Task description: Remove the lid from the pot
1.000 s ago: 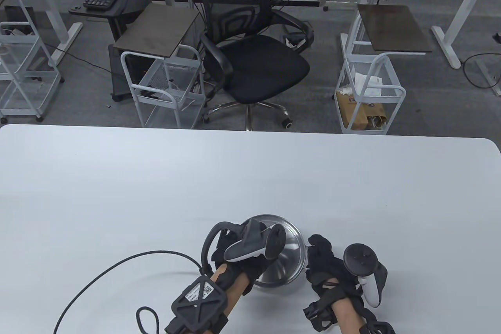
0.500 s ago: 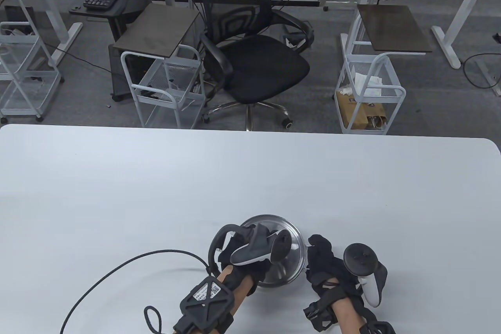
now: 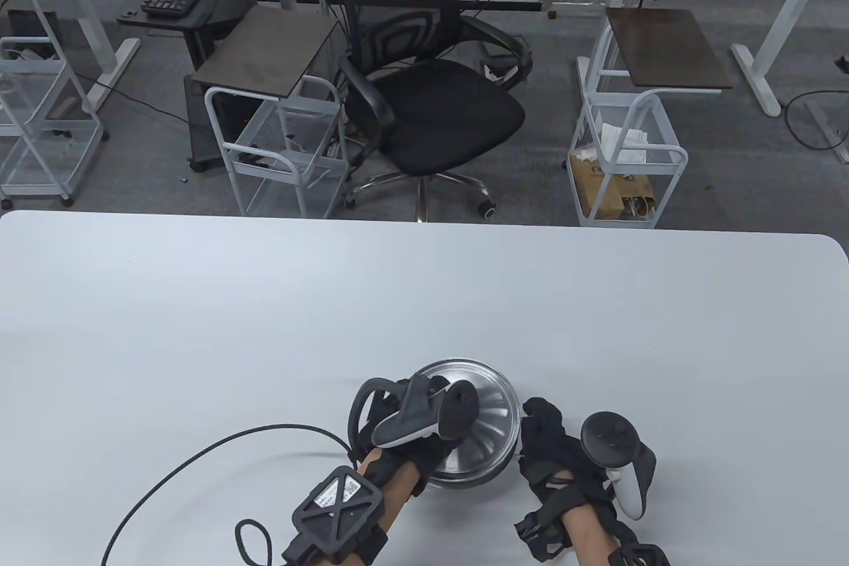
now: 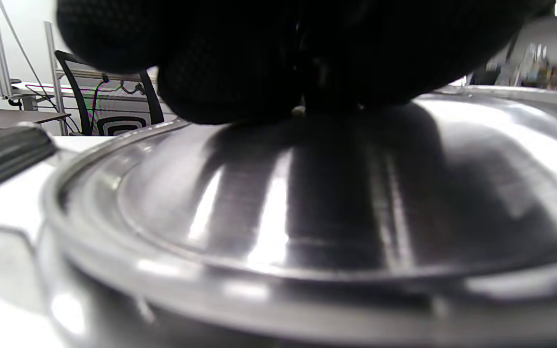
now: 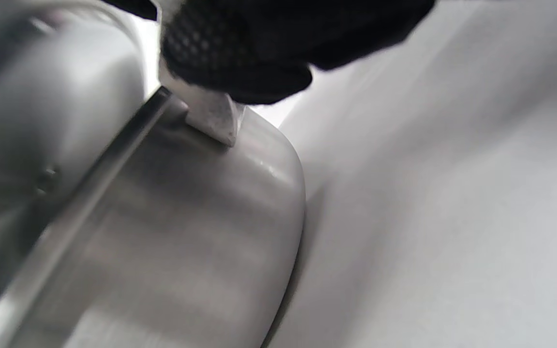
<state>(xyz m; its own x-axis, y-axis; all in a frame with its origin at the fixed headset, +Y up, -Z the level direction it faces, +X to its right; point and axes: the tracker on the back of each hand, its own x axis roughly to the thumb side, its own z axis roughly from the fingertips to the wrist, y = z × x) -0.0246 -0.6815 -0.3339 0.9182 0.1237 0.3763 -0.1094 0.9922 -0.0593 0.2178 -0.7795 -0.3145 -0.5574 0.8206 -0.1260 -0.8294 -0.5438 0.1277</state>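
Observation:
A steel pot stands near the table's front edge with a domed steel lid over it. My left hand is on top of the lid; in the left wrist view its fingers grip the knob at the middle of the lid, and the knob itself is hidden. The lid's near edge sits slightly above the pot's rim. My right hand is at the pot's right side; in the right wrist view its fingers hold the pot's side handle against the pot wall.
The white table stretches far and to both sides of the pot. A black cable loops on the table left of my left forearm. An office chair and wire carts stand on the floor beyond the far edge.
My left hand has drawn slightly left with the lid, and the lid now shows a little raised and shifted off the pot's near rim. My right hand has stayed put.

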